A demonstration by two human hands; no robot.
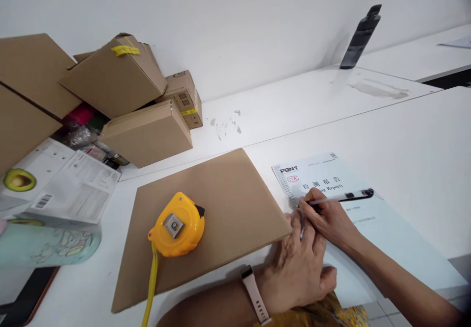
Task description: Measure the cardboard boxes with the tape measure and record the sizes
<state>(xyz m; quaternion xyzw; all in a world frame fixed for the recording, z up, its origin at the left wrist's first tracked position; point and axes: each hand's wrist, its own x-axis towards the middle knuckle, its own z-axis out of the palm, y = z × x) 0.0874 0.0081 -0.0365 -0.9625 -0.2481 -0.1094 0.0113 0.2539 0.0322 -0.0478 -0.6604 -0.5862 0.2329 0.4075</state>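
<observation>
A pen (349, 197) with a clear barrel and black ends is pinched in my right hand (329, 219). Its tip points at the lower left part of a pale blue printed booklet (397, 248), beside the patterned left edge. My left hand (298, 268), with a pink-banded watch (254, 292) on the wrist, lies with fingers stretched out on the booklet's left side, just below the pen tip. Close to its fingers is the corner of a flat cardboard sheet (228, 209). On that sheet rests a yellow tape measure (178, 226) with a yellow strap.
Several cardboard boxes (147, 136) are piled at the back left against the wall. A white carton (77, 189) and a pale green bottle (55, 243) lie nearer, by a dark-edged flat object (33, 292). A dark bottle (360, 37) stands at the back right.
</observation>
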